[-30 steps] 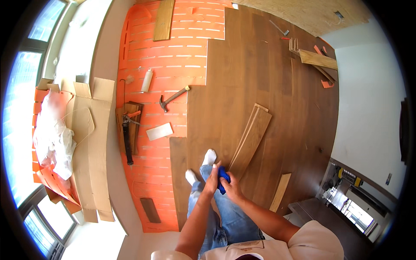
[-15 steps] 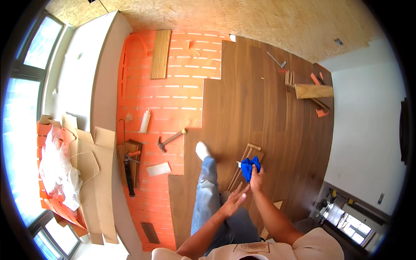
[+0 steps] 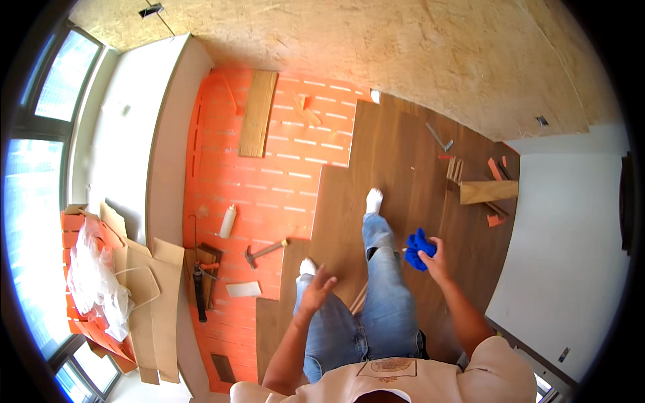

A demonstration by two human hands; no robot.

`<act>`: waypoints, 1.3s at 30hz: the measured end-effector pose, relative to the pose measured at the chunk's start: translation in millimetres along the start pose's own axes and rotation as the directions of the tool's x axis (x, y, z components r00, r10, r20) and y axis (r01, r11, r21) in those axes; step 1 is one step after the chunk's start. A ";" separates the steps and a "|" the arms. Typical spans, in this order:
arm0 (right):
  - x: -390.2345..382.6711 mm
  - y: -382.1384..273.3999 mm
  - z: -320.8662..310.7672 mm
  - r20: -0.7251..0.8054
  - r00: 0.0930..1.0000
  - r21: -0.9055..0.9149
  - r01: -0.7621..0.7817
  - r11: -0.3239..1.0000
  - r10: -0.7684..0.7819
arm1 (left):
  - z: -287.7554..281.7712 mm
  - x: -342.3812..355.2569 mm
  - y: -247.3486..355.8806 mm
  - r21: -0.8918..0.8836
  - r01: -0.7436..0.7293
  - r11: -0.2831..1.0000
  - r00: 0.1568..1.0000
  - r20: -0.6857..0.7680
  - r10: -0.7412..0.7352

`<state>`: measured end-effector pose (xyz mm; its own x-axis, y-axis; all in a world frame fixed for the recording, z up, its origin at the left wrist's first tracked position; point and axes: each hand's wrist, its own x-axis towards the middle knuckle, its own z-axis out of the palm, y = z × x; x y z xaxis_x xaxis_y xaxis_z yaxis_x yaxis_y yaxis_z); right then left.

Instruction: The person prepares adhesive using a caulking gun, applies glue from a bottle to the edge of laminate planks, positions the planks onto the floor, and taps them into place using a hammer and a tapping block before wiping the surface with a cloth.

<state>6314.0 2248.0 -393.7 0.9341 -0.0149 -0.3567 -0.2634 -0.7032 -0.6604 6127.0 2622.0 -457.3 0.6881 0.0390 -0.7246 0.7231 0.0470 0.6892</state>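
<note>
A crumpled blue cloth [image 3: 418, 247] is gripped in my right hand [image 3: 436, 260], held out over the brown wood floor [image 3: 344, 221] to the right of my legs. Something small and pale pokes out at the cloth's left side. My left hand [image 3: 318, 291] hangs empty above my left leg, near my white-socked foot, its fingers apart. Beyond it a claw hammer [image 3: 266, 251] lies on the orange underlayment [image 3: 282, 191], close to the boards' stepped edge.
On the underlayment are a white bottle [image 3: 228, 221], a white block [image 3: 243, 289], a caulking gun [image 3: 199, 289] and a loose plank [image 3: 258, 114]. Cardboard [image 3: 151, 302] with clear plastic lies at left. Wood pieces [image 3: 487, 192] and a metal bar [image 3: 440, 137] sit at the far right.
My hands have moved apart, the right carrying the blue cloth rightward and the left swinging left. My right foot has stepped forward on the boards.
</note>
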 end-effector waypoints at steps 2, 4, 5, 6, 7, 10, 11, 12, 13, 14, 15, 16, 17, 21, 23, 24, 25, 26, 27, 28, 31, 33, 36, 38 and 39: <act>53.9 -12.4 -27.5 0.043 0.999 -0.077 -0.029 0.997 0.032 | -26.2 39.9 -1.6 0.018 0.001 1.000 0.994 -0.113 0.001; 121.3 -7.7 -46.1 0.117 0.992 -0.142 -0.035 0.989 0.052 | -41.0 74.4 -6.9 -0.054 0.015 0.998 0.970 -0.243 -0.027; 157.7 2.4 -50.9 0.147 0.989 -0.196 0.030 0.980 -0.001 | -44.1 81.7 37.2 -0.117 0.041 0.992 0.947 -0.313 -0.076; 194.5 12.7 -53.8 0.183 0.982 -0.247 0.097 0.964 -0.052 | -44.8 94.8 46.4 -0.131 0.073 0.989 0.927 -0.357 -0.116; 232.3 16.8 -51.1 0.234 0.967 -0.288 0.171 0.942 -0.103 | -46.0 105.3 54.3 -0.150 0.109 0.983 0.898 -0.410 -0.162; 346.1 19.2 -18.9 0.320 0.935 -0.403 0.280 0.871 -0.153 | -44.0 159.0 102.9 -0.103 0.260 0.960 0.846 -0.455 -0.278; 375.4 14.0 -7.8 0.393 0.916 -0.406 0.250 0.879 -0.079 | -38.9 179.8 99.1 -0.068 0.287 0.956 0.845 -0.452 -0.286; 407.2 8.7 3.6 0.446 0.890 -0.400 0.290 0.869 -0.092 | -32.4 207.6 92.4 -0.039 0.294 0.955 0.843 -0.460 -0.278; 432.9 11.0 9.4 0.489 0.867 -0.401 0.317 0.859 -0.092 | -24.2 235.4 88.7 -0.004 0.302 0.953 0.849 -0.453 -0.271; 456.1 18.5 15.5 0.518 0.852 -0.398 0.316 0.861 -0.073 | -19.1 264.8 96.8 0.077 0.292 0.953 0.868 -0.440 -0.230; 478.1 27.5 21.2 0.541 0.839 -0.400 0.308 0.863 -0.049 | -15.4 301.4 94.7 0.109 0.275 0.955 0.883 -0.421 -0.207; 497.7 32.5 23.2 0.534 0.843 -0.417 0.327 0.848 -0.063 | -16.1 337.1 94.4 0.148 0.249 0.957 0.901 -0.399 -0.173; 518.9 45.3 24.3 0.532 0.843 -0.412 0.340 0.845 -0.080 | -20.4 378.0 101.4 0.183 0.236 0.954 0.903 -0.404 -0.146; 593.4 87.3 82.0 0.575 0.798 -0.445 0.490 0.750 -0.180 | -71.0 522.8 48.1 -0.131 0.114 0.985 0.871 -0.464 -0.163; 623.3 110.6 101.2 0.601 0.793 -0.526 0.488 0.697 -0.101 | -87.9 594.1 76.8 -0.070 0.110 0.991 0.858 -0.496 -0.130; 639.7 117.6 116.8 0.620 0.777 -0.525 0.512 0.680 -0.107 | -105.3 626.8 83.3 0.135 0.093 0.987 0.852 -0.524 -0.008; 652.6 132.4 116.1 0.626 0.775 -0.548 0.514 0.660 -0.084 | -96.3 659.6 109.8 0.337 0.007 0.942 0.823 -0.537 0.185; 666.2 145.1 119.2 0.635 0.769 -0.564 0.522 0.640 -0.068 | -91.1 692.6 127.5 0.468 0.090 0.879 0.818 -0.539 0.203; 685.4 153.8 132.5 0.656 0.748 -0.558 0.571 0.601 -0.102 | -100.5 724.9 119.7 0.582 0.015 0.813 0.778 -0.517 0.357; 699.7 170.3 135.0 0.668 0.735 -0.568 0.602 0.561 -0.113 | -92.5 753.5 130.3 0.634 0.029 0.772 0.793 -0.485 0.369; 724.7 185.1 172.9 0.714 0.700 -0.585 0.594 0.552 0.004 | -79.2 817.1 143.8 0.823 -0.139 0.550 0.694 -0.315 0.647; 750.2 169.8 212.4 0.675 0.738 -0.547 0.505 0.668 -0.006 | -66.6 848.8 145.1 0.823 -0.350 0.447 0.614 -0.158 0.773; 804.7 152.2 255.9 0.443 0.861 -0.291 0.400 0.869 -0.248 | -23.4 902.2 164.3 0.796 -0.551 0.252 0.465 0.042 0.884; 856.6 163.0 279.8 0.166 0.889 -0.185 0.453 0.872 -0.426 | 29.8 937.4 181.0 0.756 -0.633 0.166 0.434 0.169 0.885; 880.4 167.9 294.3 0.012 0.877 -0.173 0.475 0.863 -0.480 | 57.8 951.2 189.6 0.731 -0.676 0.096 0.365 0.219 0.905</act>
<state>7021.3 2326.0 -1013.1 0.9430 0.3327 -0.0036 0.2577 -0.7370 -0.6248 6922.0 2610.4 -1015.6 0.9189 -0.1619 0.3597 -0.3510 -0.7516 0.5585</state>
